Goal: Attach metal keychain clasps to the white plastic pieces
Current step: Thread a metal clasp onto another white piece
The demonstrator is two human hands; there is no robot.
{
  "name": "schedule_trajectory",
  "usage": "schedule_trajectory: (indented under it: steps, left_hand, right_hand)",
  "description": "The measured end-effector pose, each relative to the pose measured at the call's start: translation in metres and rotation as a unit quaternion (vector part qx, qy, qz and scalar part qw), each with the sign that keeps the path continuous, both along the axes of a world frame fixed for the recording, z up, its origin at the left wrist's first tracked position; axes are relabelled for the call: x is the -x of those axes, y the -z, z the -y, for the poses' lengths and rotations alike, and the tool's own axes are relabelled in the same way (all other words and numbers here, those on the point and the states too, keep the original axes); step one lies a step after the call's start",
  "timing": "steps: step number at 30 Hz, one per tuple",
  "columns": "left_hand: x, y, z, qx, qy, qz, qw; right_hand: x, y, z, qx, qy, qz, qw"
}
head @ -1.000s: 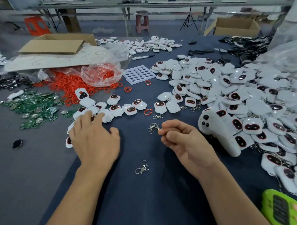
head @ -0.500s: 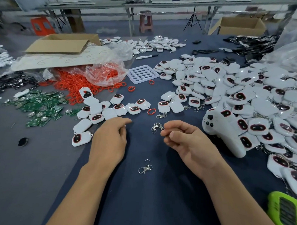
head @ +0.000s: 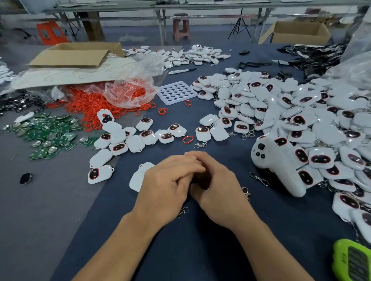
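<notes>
1. Fingers (head: 182, 161) of the left hand (head: 167, 189) and the right hand (head: 221, 193) are curling inward and meeting tip to tip above the table (head: 184, 256). The knuckles are hiding the gap, so I cannot tell what either hand is pinching, if anything.
2. A white plastic piece (head: 138, 178) is showing from under the outer edge of the left hand. Whether that hand is holding it or only covering it is unclear.
3. Its long axis is running away from the person and leaning slightly right, so its far end is pointing toward the fingertips. The left hand is much the nearer one.
4. The piece is looking glossy and plain white with rounded corners. No dark red-rimmed face is showing, so it is probably lying face down.
5. One metal clasp (head: 246, 192) is lying against the outer side of the right hand. A second clasp (head: 259, 178) is sitting farther right, near a white controller (head: 273, 162). A third clasp (head: 183, 210) is peeking out by the left wrist.
6. Joining likely depends on bringing a clasp ring leftward to the piece's far end.
7. Farther out, a heap of white pieces (head: 306, 119) is covering the right side, with red rings (head: 91, 105) and green boards (head: 47, 134) at the left.
</notes>
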State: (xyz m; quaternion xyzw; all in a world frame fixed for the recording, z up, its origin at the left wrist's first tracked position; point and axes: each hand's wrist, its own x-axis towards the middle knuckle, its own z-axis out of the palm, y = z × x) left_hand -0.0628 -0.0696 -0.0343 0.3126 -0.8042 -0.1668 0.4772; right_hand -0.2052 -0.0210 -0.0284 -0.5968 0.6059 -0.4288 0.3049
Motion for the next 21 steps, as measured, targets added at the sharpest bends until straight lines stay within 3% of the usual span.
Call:
schedule_trajectory:
  steps: [3,6,12,17,21]
  left_hand:
    - [-0.002,-0.003,0.001,-0.067,-0.034,-0.048,0.996]
    - [-0.005,-0.004,0.006,-0.112,-0.104,-0.04,0.987]
    - [-0.008,-0.011,-0.004,-0.171,-0.107,0.161,0.966]
    - [-0.022,-0.023,-0.008,-0.217,0.002,0.276,0.936]
    - [-0.027,-0.027,-0.017,-0.171,0.032,0.317,0.932]
  right_hand:
    - [0.003,0.001,0.002,0.005,0.04,0.042,0.998]
    - [0.006,0.004,0.005,-0.004,0.104,0.129,0.986]
    - [0.014,0.004,0.009,0.001,0.181,0.244,0.953]
    - [0.014,0.003,0.008,-0.009,0.149,0.247,0.957]
    - [0.01,0.0,0.001,0.044,0.17,0.125,0.976]
